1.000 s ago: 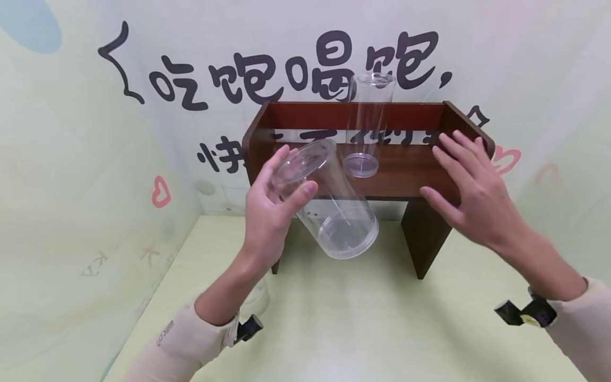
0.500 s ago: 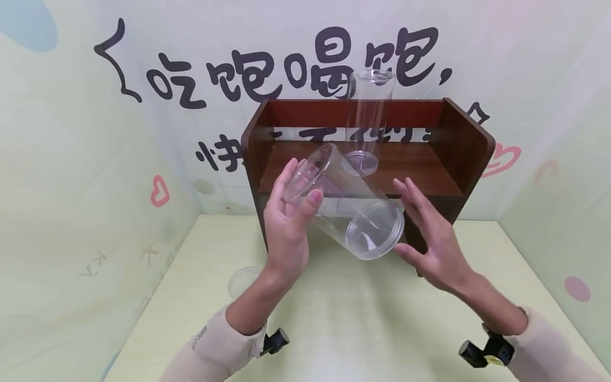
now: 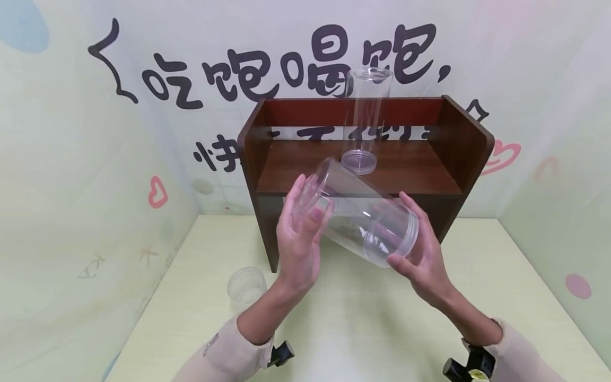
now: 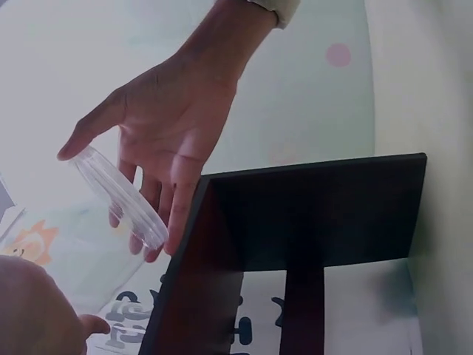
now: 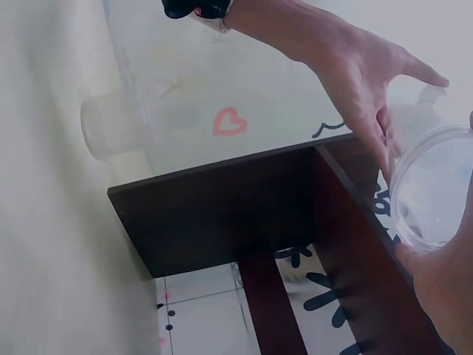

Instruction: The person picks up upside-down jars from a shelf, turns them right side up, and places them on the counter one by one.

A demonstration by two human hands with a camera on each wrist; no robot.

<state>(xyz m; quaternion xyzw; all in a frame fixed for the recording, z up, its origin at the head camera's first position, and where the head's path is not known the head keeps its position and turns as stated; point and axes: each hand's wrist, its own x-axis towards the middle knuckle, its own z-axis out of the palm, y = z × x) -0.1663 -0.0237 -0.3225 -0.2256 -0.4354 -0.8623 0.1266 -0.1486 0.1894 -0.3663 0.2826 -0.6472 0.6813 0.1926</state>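
Observation:
A clear cylindrical jar (image 3: pixel 355 212) is held tilted in the air before the shelf, its left end higher. My left hand (image 3: pixel 299 249) grips the upper left end, thumb in front and fingers behind. At the lower right end, my right hand (image 3: pixel 426 265) has its thumb on the near edge and its fingers round the far side. In the left wrist view the right hand (image 4: pixel 174 126) spans the jar's round end (image 4: pixel 118 192). The right wrist view has the left hand (image 5: pixel 355 70) beyond the jar's round end (image 5: pixel 436 196).
Another tall clear jar (image 3: pixel 367 116) stands upright on the brown wooden shelf (image 3: pixel 410 170), behind the held one. A further clear container (image 3: pixel 246 286) is on the pale table (image 3: pixel 191 313), left of my left forearm. Printed cloth walls enclose the back and sides.
My right hand has come from the shelf's right side down to the jar and now holds its lower end. My left hand has moved right and slightly down, tipping the jar nearer level.

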